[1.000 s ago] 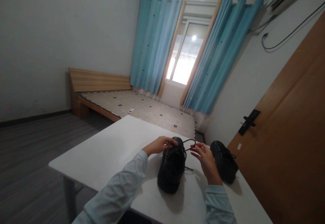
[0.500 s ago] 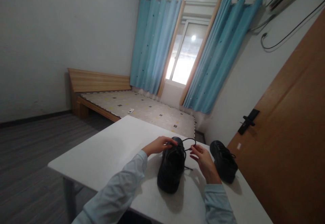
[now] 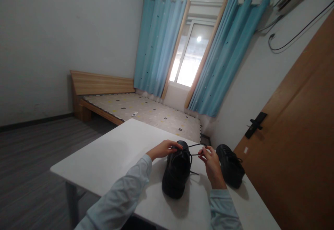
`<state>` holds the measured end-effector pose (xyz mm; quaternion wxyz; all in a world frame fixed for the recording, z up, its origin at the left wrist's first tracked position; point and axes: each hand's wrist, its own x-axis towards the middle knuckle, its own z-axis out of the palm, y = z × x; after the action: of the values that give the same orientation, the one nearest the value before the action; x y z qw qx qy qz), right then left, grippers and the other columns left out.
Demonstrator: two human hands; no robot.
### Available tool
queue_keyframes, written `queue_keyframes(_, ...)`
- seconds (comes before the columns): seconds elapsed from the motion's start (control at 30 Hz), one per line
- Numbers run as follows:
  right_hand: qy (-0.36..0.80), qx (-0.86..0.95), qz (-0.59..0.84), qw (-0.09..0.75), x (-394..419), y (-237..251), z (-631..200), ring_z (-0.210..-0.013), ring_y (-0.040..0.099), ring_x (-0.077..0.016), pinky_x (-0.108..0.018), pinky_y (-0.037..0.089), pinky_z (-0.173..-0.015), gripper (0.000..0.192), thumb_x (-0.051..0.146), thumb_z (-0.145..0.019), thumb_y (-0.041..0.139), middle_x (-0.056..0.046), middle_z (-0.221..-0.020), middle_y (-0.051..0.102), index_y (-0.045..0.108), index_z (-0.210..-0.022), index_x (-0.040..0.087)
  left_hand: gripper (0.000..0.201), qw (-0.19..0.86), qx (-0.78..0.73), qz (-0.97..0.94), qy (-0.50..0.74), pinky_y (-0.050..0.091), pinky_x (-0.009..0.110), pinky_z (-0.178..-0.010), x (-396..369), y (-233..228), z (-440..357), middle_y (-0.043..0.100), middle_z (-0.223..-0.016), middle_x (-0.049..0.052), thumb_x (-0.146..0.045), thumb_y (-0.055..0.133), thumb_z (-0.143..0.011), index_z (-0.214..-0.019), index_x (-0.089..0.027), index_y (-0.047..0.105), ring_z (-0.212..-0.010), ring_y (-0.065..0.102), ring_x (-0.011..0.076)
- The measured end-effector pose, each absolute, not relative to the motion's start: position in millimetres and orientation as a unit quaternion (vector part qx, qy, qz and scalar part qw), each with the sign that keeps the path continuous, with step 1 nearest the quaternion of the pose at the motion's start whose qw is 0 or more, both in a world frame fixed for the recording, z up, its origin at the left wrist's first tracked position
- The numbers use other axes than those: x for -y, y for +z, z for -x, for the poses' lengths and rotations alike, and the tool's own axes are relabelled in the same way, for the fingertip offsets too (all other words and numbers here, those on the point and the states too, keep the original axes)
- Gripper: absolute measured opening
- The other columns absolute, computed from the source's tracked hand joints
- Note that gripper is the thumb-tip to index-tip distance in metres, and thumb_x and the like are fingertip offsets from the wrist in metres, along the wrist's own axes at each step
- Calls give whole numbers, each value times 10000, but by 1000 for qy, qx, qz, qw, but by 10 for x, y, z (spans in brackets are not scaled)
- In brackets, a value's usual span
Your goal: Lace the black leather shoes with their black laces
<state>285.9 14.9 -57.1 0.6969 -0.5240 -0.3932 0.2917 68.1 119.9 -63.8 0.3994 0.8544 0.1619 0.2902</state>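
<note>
A black shoe (image 3: 176,176) stands on the white table (image 3: 104,157) in front of me, its toe pointing away. My left hand (image 3: 168,149) is at the left of its lacing, fingers bent together against the shoe. Whatever the fingertips pinch there blends into the black. Right of the shoe, my right hand (image 3: 210,162) pinches the black shoelace (image 3: 194,145) between thumb and fingers. Two strands stretch from the lacing to those fingertips. A loose lace end hangs by the shoe's right side. The second black shoe (image 3: 230,167) stands beyond my right hand, untouched.
A bed (image 3: 146,106) with a patterned mattress adjoins the table's far side, and a small white remote (image 3: 134,114) lies on it. To the right is a wooden door (image 3: 292,125) with a black handle (image 3: 255,124). Blue curtains (image 3: 159,45) hang beside the window.
My right hand has moved slightly right and up, drawing the lace from a rounded loop into a longer, tauter one. My left hand and both shoes stay in place.
</note>
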Motion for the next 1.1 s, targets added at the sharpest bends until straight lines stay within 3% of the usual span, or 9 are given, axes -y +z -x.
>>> queue_keyframes(0.2, 144, 415, 570, 694, -149, -538, -2960, -595, 549, -150, -282, 445, -599, 311, 445, -654, 672, 5, -628, 590, 558, -782, 186, 308, 406, -160, -852, 289, 429, 269, -925, -1207, -638, -686, 639, -1148, 50, -129, 529, -794, -1070, -191, 650, -1085, 558, 179)
queue_keyframes(0.43, 26, 545, 651, 528, -173, -585, -2858, -763, 578, -229, -380, 442, -732, 300, 440, -742, 559, -84, -867, 652, 627, -847, 168, 305, 404, -163, -852, 289, 428, 264, -922, -1204, -638, -689, 639, -1151, 41, -136, 530, -795, -1069, -197, 651, -1086, 558, 181)
queue_keyframes(0.63, -87, 626, 636, 443, -178, -632, -2790, -891, 543, -260, -420, 402, -840, 247, 415, -805, 519, -91, -867, 628, 608, -788, 186, 314, 397, -165, -850, 306, 435, 263, -903, -1182, -623, -690, 660, -1105, 42, -115, 534, -778, -1057, -192, 655, -1057, 574, 181)
queue_keyframes(0.87, -81, 633, 615, 464, -156, -598, -2756, -965, 530, -259, -435, 422, -870, 341, 470, -803, 540, -101, -992, 577, 539, -986, 182, 196, 391, -221, -820, 353, 473, 263, -813, -1217, -634, -692, 689, -978, 45, -177, 581, -761, -926, -174, 686, -929, 611, 170)
queue_keyframes(1.1, 20, 726, 564, 394, -129, -620, -2657, -1144, 508, -277, -462, 378, -992, 449, 461, -751, 621, -97, -1187, 583, 550, -1122, 218, 147, 374, -244, -816, 369, 477, 240, -707, -1290, -687, -704, 689, -777, 42, -252, 660, -708, -795, -138, 695, -750, 617, 148)
